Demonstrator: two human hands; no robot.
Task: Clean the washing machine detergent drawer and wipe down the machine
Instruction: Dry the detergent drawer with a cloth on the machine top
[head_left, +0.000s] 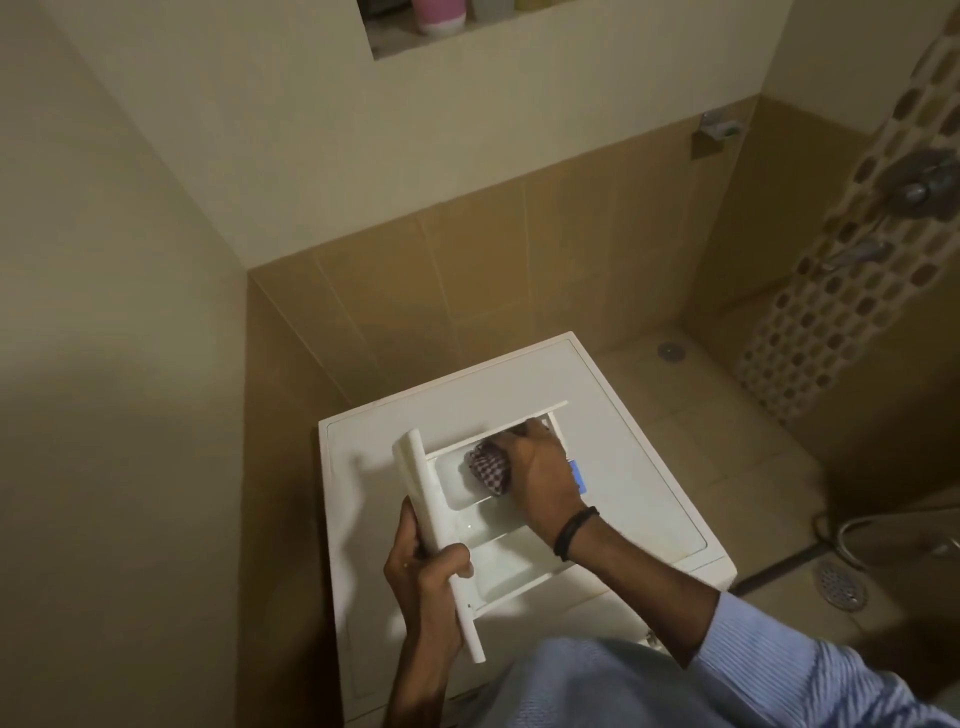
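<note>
One white plastic detergent drawer (483, 514) is pulled right out of the machine and lying flat on top of the white washing machine (623, 415), sitting at a bit of an angle. It's a shallow rectangular tray split into compartments, I can count about three, with smooth glossy walls and a long flat front panel on its left edge. There's one small blue tab (577, 475) on the far side of the drawer, mostly hidden behind the wrist. The left hand (428, 577) is clamped on that front panel, thumb over the top and fingers wrapped underneath. The right hand (535, 467) is closed around one bunched-up checkered cloth (488, 467), dark and light squares, woven looking, and it's pressed down into the far compartment. So the two hands are apart, one at each end of the drawer. One black band (574, 532) sits on the right wrist, and the sleeve is light blue with fine stripes. The washer top is a plain smooth slab with a raised rim. Around it are tan wall tiles, a strip of round mosaic tiles on the right, two round floor drains (839, 584), metal shower fittings (914, 184), and a wall niche up top with a pink and white bottle (441, 15).
</note>
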